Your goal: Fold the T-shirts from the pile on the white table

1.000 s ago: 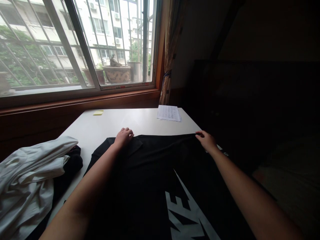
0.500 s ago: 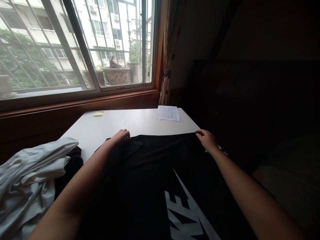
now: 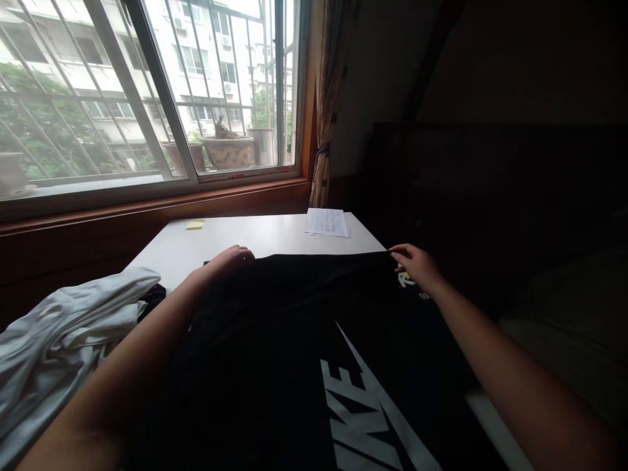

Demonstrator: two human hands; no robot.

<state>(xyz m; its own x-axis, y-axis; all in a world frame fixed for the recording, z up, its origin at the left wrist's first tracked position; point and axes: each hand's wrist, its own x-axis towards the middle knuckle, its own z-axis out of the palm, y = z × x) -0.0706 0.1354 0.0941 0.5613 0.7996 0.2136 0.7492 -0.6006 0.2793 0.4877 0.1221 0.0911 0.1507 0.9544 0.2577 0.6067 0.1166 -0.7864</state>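
Observation:
A black garment (image 3: 294, 327) with large white lettering lies spread over the white table (image 3: 275, 235) in front of me. My left hand (image 3: 229, 259) rests on its far left edge, fingers curled down onto the cloth. My right hand (image 3: 417, 265) pinches the far right corner of the same edge between thumb and fingers. Both forearms stretch out over the fabric.
A crumpled white garment (image 3: 53, 340) lies at the left over something dark. A printed sheet of paper (image 3: 327, 222) and a yellow sticky pad (image 3: 195, 225) sit at the table's far side under the barred window (image 3: 147, 98). The room to the right is dark.
Both hands have pushed the garment's far edge a little farther away across the table. The flap near the left hand has flattened out of sight.

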